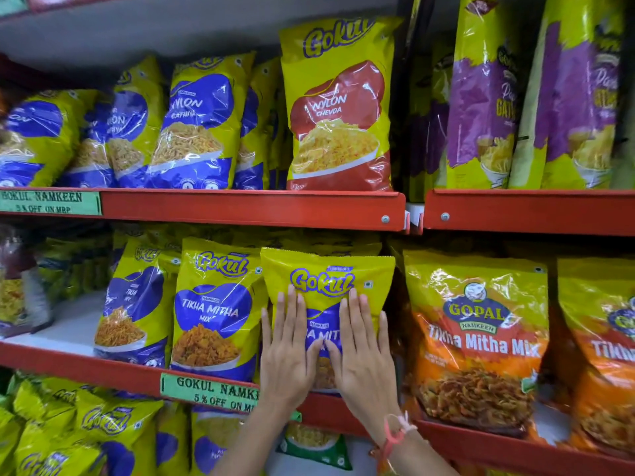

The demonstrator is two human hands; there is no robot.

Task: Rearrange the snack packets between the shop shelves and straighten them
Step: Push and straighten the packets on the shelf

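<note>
**Both palms flat on a Gokul packet**

On the middle red shelf (220, 379), a yellow Gokul Tikha Mitha packet (326, 283) stands upright between a matching packet (216, 310) and an orange Gopal packet (477, 338). The left hand (288, 352) and right hand (364, 355) press flat against its front, fingers (292, 304) spread and extended, gripping nothing; thumbs nearly touch.

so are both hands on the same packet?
Yes, the left hand and right hand lie flat, side by side, on one Gokul Tikha Mitha packet.
</note>
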